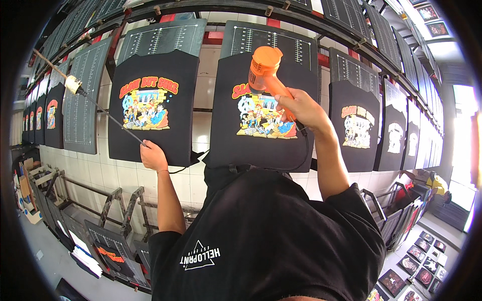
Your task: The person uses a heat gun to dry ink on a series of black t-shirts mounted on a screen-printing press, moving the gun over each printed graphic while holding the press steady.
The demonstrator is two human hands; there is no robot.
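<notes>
Flanking printed shirts (pixel 153 103) around heat gun (pixel 264 70)

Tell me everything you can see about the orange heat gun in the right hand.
The orange heat gun looks like moulded plastic, with a boxy body on top and a handle angling down to the right hand, which grips that handle. A dark vented panel shows on its body. A black cord leaves the handle's base and loops downward. Its nozzle is hidden. It is held over the black printed shirt on the middle board.
</notes>
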